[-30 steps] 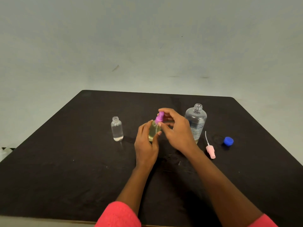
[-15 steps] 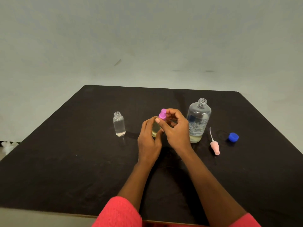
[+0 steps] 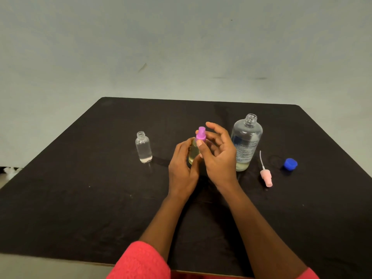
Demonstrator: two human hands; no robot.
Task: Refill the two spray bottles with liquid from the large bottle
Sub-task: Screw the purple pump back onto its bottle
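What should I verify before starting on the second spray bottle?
1. Purple spray top seated on the yellowish bottle: on the neck and upright; tightness cannot tell.
2. Left hand steadies that bottle: ok, fingers wrapped round it.
3. Right hand free to move: ok, fingers spread, only the thumb touches the top.
4. Second small bottle open and upright: ok; only a little liquid at its bottom.
5. Large bottle holds enough liquid: cannot tell; uncapped, with a shallow layer at the bottom.
6. Pink spray head at hand: ok, lying beside the large bottle.
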